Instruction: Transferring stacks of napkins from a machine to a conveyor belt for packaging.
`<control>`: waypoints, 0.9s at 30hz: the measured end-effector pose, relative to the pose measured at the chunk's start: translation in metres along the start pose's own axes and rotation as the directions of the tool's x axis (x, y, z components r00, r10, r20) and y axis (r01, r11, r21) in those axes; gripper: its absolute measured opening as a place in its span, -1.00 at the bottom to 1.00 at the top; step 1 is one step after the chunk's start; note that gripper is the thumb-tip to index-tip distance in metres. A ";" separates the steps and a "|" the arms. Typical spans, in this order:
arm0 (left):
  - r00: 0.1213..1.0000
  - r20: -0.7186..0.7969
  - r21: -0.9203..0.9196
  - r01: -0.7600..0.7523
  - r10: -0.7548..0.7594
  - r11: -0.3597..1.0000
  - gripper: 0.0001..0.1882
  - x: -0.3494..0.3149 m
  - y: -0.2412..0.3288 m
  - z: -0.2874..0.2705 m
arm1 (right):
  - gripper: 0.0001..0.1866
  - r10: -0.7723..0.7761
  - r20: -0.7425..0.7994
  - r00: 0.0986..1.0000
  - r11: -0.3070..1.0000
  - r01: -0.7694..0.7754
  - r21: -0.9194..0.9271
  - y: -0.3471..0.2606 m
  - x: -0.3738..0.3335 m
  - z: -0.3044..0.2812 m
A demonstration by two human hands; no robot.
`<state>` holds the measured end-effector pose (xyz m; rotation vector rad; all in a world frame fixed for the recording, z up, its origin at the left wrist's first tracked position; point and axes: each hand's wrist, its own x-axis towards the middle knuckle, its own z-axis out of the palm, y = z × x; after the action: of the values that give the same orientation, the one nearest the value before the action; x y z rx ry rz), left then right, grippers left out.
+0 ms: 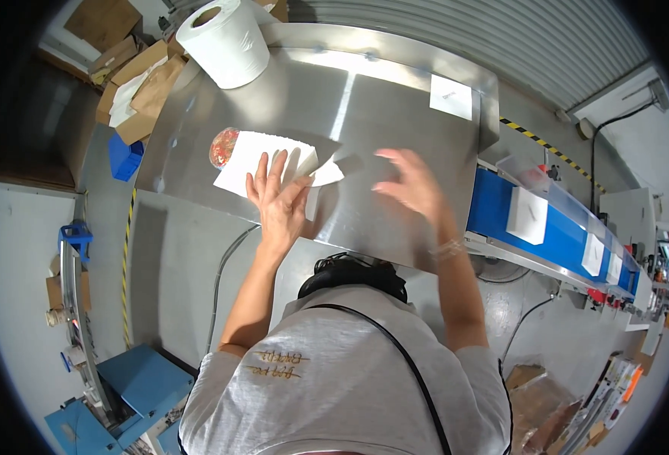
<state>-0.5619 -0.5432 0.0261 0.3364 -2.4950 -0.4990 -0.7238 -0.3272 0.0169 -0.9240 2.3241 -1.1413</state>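
Looking down past the person's own head and grey shirt, left to right:

floor left: blue plastic bin (pixel 124 158) and brown cardboard boxes (pixel 133 83) beside the table's far-left corner; boxes partly cut off by the dark rim of the view.
table: brushed stainless steel worktable (pixel 395 121), glare streak down the middle.
roll: large white paper roll (pixel 226 39) standing at the far-left corner of the table, top edge clipped by the frame.
round item: small round reddish-orange packet (pixel 223 147) lying on the table, right part hidden under the sheet; contents too small to make out.
sheet: white rectangular paper sheet (pixel 262 163) flat on the table, its right end folded or overlapping into a second white flap; which one, can't tell.
left hand: left hand (pixel 279 201) spread flat, fingers apart, palm down on the near edge of the sheet, pressing it; nothing gripped.
right hand: right hand (pixel 412 182) open, fingers loosely splayed, over bare steel, right of the sheet and apart from it; motion-blurred, contact with the table unclear, holding nothing.
label: small white square paper (pixel 450 97) at the far-right corner of the table, well apart from both hands.
conveyor: blue belt conveyor (pixel 493 205) butting against the table's right side, carrying white flat packets (pixel 527 214); its far end fades into clutter.
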 end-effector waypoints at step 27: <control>0.999 -0.014 -0.011 0.032 -0.032 0.999 -0.73 0.006 -0.018 -0.004 | -0.42 -0.237 -0.225 0.945 0.972 0.229 -0.058 0.029 -0.001 0.005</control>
<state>-0.5617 -0.5622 0.0249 0.3749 -2.4757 -0.5204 -0.7316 -0.3161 -0.0089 -1.1589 2.4702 -1.3754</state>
